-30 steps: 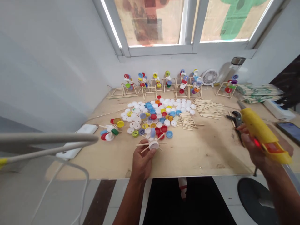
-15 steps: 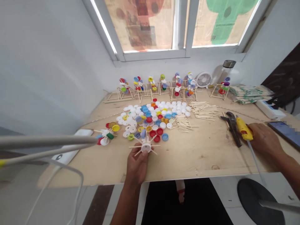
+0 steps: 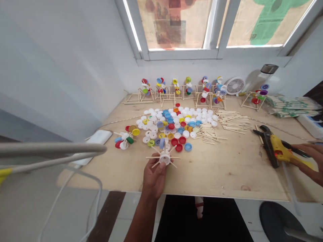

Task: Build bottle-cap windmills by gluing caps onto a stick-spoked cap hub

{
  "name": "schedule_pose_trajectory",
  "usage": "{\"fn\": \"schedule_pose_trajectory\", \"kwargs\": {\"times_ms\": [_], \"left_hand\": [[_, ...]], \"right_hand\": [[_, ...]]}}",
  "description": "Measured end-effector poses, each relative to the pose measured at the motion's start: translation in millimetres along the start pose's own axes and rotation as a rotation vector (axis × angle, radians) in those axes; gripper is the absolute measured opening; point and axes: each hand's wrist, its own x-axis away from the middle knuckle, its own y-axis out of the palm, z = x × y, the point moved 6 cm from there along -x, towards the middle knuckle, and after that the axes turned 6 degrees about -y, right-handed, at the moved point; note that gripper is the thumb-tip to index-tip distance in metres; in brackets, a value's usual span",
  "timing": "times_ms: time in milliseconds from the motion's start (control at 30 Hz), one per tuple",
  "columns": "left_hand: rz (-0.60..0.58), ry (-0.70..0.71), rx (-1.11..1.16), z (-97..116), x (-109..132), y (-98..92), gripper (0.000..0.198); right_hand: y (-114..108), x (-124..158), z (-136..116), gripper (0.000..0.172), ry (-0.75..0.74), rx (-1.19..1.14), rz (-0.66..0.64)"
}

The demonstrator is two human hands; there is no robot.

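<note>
**Lower left:** a pale grey pole point(image 3: 50, 148) with a yellow-banded end, crossing in front of the view, and a white power bank point(image 3: 99, 137) on the plywood table point(image 3: 227, 178).

**Centre left:** a finished bottle-cap pinwheel point(image 3: 123, 139) lying flat, beside a heap of mixed bottle caps point(image 3: 171, 127) (white, blue, red, yellow).

**Lower centre:** the left hand point(image 3: 155, 179), clenched around a white cap hub with radiating wooden sticks point(image 3: 165, 157), held just above the table edge and just in front of the heap.

**Back edge:** a row of stick-frame pinwheel models point(image 3: 176, 89) and a small white fan point(image 3: 235, 85).

**Centre right:** loose wooden sticks point(image 3: 232, 121).

**Right:** a yellow glue gun point(image 3: 280, 151) lying across black-handled pliers point(image 3: 267, 144), and the right hand point(image 3: 309, 159), released, its fingers loosely extended just beside the gun's far end.
</note>
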Motion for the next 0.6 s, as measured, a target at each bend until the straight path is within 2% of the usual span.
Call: {"fn": "schedule_pose_trajectory", "kwargs": {"times_ms": [33, 67, 133, 233, 300, 367, 433, 600], "left_hand": [[0.004, 0.002, 0.000, -1, 0, -0.9, 0.035], [0.010, 0.002, -0.005, -2, -1, -1.5, 0.035], [0.030, -0.008, -0.031, -4, -1, -2.3, 0.037], [0.064, 0.002, -0.084, -3, 0, -2.6, 0.037], [0.072, 0.014, -0.106, -2, 2, -2.2, 0.038], [0.073, 0.008, -0.108, -2, 3, -2.0, 0.039], [0.073, 0.000, -0.087, -2, 4, -2.4, 0.040], [0.087, 0.013, -0.030, -2, 2, -4.6, 0.042]], "right_hand": [[0, 4, -27, 0.061, -0.090, -0.027, -0.052], [0, 6, -55, 0.056, -0.116, -0.081, -0.067], [8, 7, -113, 0.035, -0.105, -0.244, -0.128], [45, 0, -202, 0.027, -0.178, -0.461, -0.338], [69, -10, -243, 0.026, -0.226, -0.517, -0.388], [92, -20, -267, 0.027, -0.252, -0.484, -0.428], [109, -28, -280, 0.028, -0.277, -0.407, -0.449], [120, -38, -298, 0.031, -0.387, -0.259, -0.398]]}}
